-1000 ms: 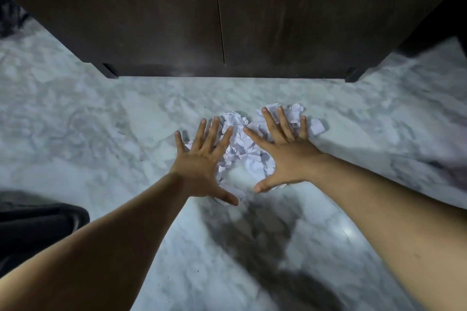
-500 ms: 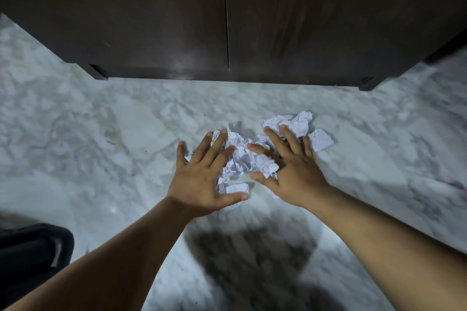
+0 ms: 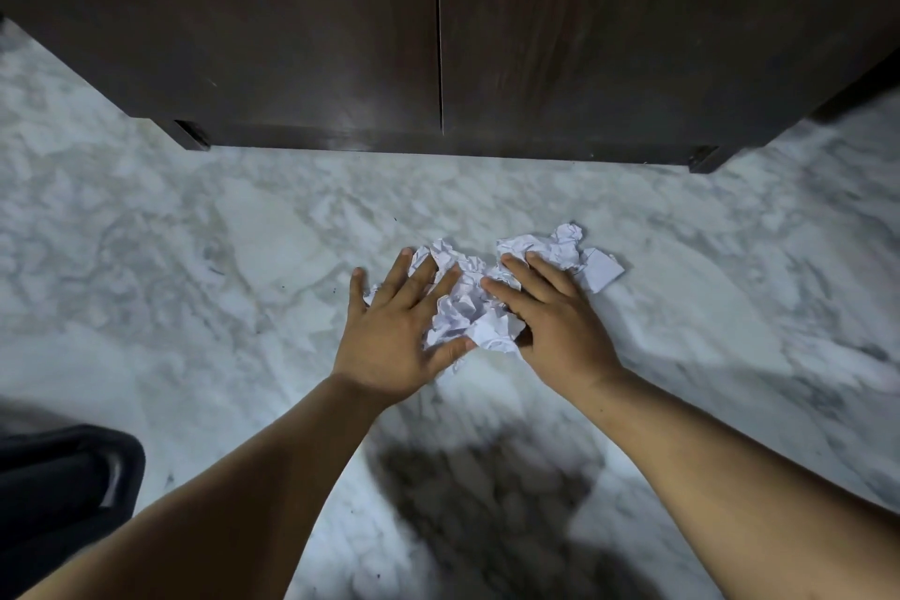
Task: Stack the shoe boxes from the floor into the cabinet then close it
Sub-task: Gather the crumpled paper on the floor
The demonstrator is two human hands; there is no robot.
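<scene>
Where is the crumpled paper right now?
The paper lies on the marble floor in front of the closed cabinet, under the left hand and right hand.

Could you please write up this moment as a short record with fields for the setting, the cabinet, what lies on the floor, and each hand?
setting: marble floor in front of a dark wooden cabinet
cabinet doors: both shut
shoe boxes: none in view
on floor: crumpled white paper, a loose pile
left hand: open, fingers spread, flat on the pile's left side
right hand: open, palm down on the pile's right side
lower left corner: dark object, unclear what
</scene>
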